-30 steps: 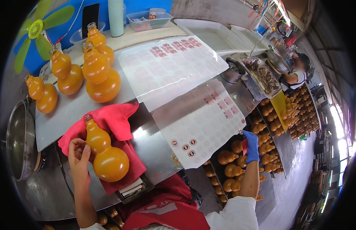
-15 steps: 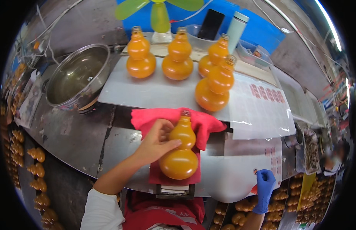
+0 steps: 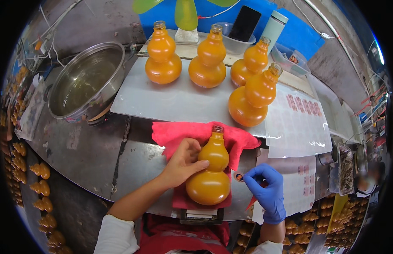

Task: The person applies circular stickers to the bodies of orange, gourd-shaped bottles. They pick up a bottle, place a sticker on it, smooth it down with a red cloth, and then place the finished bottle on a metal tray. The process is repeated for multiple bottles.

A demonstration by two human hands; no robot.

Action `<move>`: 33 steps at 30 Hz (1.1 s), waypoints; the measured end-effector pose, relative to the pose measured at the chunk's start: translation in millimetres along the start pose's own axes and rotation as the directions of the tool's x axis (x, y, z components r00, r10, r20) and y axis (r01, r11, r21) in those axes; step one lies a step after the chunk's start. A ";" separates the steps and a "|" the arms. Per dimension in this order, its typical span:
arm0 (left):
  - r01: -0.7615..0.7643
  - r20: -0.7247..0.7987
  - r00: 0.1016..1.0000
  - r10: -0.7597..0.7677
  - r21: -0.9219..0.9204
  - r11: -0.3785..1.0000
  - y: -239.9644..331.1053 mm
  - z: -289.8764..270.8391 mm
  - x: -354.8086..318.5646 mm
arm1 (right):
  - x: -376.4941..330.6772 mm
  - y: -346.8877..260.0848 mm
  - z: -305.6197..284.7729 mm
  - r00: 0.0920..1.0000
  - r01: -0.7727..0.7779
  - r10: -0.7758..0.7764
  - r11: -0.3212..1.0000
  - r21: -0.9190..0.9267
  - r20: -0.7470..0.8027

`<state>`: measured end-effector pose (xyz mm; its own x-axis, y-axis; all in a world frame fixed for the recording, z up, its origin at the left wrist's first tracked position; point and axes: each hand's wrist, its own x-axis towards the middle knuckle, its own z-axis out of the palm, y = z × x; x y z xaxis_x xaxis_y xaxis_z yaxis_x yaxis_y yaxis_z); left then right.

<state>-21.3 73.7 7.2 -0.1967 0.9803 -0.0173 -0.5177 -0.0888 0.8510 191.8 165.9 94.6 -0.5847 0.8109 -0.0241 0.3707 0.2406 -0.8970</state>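
A yellow-orange gourd-shaped bottle (image 3: 209, 186) lies tilted on a pink-red cloth (image 3: 175, 132), its neck pointing away from me. My left hand (image 3: 186, 163) grips it at the left of its waist, thumb on top. Just right of the bottle, my right hand (image 3: 266, 190), in a blue glove, pinches a small round decal (image 3: 239, 177) at the fingertips. Something thin and red (image 3: 250, 204) sticks out below that hand's palm; its kind is not clear. Under the cloth is a small stand (image 3: 201, 216).
Several matching bottles (image 3: 163, 65) stand on a white board (image 3: 137, 101) at the back. A metal basin (image 3: 86, 80) is at left. Decal sheets (image 3: 296, 131) lie at right. Behind are a green-bladed fan (image 3: 186, 17), a phone (image 3: 244, 23) and a flask (image 3: 276, 27).
My right hand has moved left and up from the decal sheet to beside the bottle, carrying the round decal. My left hand keeps its hold on the bottle. The whole view has shifted slightly.
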 end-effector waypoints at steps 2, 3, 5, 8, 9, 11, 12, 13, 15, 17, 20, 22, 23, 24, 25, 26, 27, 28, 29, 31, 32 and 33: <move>-0.009 0.033 0.999 0.012 -0.091 0.996 -7.6 -5.7 -0.1 | 2.8 -5.5 3.0 0.998 -0.018 0.016 0.999 0.048 0.058; -0.001 0.038 0.999 0.005 -0.103 0.995 -10.7 -8.6 -1.1 | 3.9 -8.0 4.5 0.997 -0.022 0.017 0.998 0.063 0.076; 0.015 0.048 0.999 -0.009 -0.134 0.991 -16.6 -13.3 -3.6 | 5.7 -8.9 7.7 0.995 -0.037 0.030 0.997 0.066 0.096; 0.004 0.068 0.998 0.008 -0.165 0.986 -17.2 -13.7 -3.2 | 7.5 -8.7 11.4 0.991 -0.065 0.056 0.996 0.069 0.119; 0.000 0.061 0.998 0.009 -0.154 0.988 -16.1 -12.4 -3.2 | 7.7 -9.1 12.1 0.988 -0.078 0.065 0.993 0.091 0.141; -0.004 0.039 0.999 0.009 -0.129 0.992 -12.3 -8.4 -4.1 | 8.8 -10.9 15.2 0.981 -0.088 0.060 0.985 0.151 0.183; -0.010 0.023 1.000 0.013 -0.104 0.994 -9.8 -7.0 -4.4 | 9.8 -13.7 17.4 0.979 -0.083 0.045 0.979 0.187 0.201; -0.017 0.009 1.000 0.018 -0.079 0.997 -7.1 -5.4 -4.0 | 11.6 -15.6 19.7 0.976 -0.077 0.028 0.972 0.224 0.215; 0.002 0.009 1.000 -0.001 -0.120 0.993 -6.2 -8.4 -3.4 | 20.5 -15.7 26.7 0.977 -0.097 0.051 0.971 0.220 0.206; 0.057 0.046 0.998 -0.046 -0.251 0.966 -5.3 -15.5 -3.4 | 30.2 -12.9 35.6 0.981 -0.129 0.091 0.966 0.223 0.174; 0.033 0.004 0.999 -0.033 -0.134 0.990 2.6 -0.9 -0.6 | 36.4 -2.4 43.9 0.985 -0.157 0.135 0.958 0.240 0.105; 0.042 -0.042 0.998 -0.045 -0.071 0.997 11.7 6.8 1.2 | 37.8 -0.2 47.1 0.990 -0.142 0.131 0.961 0.238 0.060; 0.049 -0.065 0.997 -0.051 -0.039 0.998 13.5 9.5 1.9 | 38.7 -0.4 47.1 0.988 -0.151 0.142 0.962 0.227 0.056; 0.036 -0.086 0.996 -0.037 -0.014 0.999 12.6 11.3 2.7 | 39.4 -0.1 47.3 0.987 -0.160 0.152 0.963 0.217 0.051; 0.023 -0.105 0.994 -0.022 0.011 1.000 11.4 13.2 3.6 | 39.3 0.7 47.4 0.988 -0.155 0.147 0.965 0.212 0.051; 0.011 -0.124 0.992 -0.006 0.036 0.999 10.6 14.4 4.1 | 39.2 1.6 47.5 0.989 -0.150 0.143 0.967 0.208 0.050; 0.012 -0.127 0.992 -0.008 0.029 1.000 10.1 14.9 4.0 | 38.9 2.5 47.8 0.989 -0.145 0.137 0.968 0.203 0.050; 0.013 -0.129 0.992 -0.010 0.024 1.000 10.1 15.2 4.1 | 39.0 3.0 48.7 0.989 -0.145 0.140 0.965 0.218 0.037; 0.014 -0.132 0.991 -0.011 0.019 1.000 10.2 15.5 4.0 | 38.9 3.4 50.1 0.989 -0.145 0.143 0.962 0.232 0.024; 0.015 -0.137 0.991 -0.013 0.012 1.000 11.6 16.9 3.9 | 38.4 4.6 51.2 0.988 -0.153 0.155 0.947 0.283 0.018; 0.015 -0.140 0.990 -0.014 0.008 1.000 11.8 16.8 3.9 | 37.7 5.5 50.9 0.986 -0.162 0.163 0.934 0.319 0.025; 0.008 -0.135 0.991 -0.005 0.022 1.000 10.7 15.4 3.9 | 37.1 6.5 50.9 0.985 -0.171 0.170 0.920 0.353 0.032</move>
<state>-14.8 79.3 24.4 -0.3052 0.9478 -0.0922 -0.5005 -0.0773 0.8623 135.8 170.4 65.4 -0.5357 0.8226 -0.1908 0.1857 -0.1056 -0.9769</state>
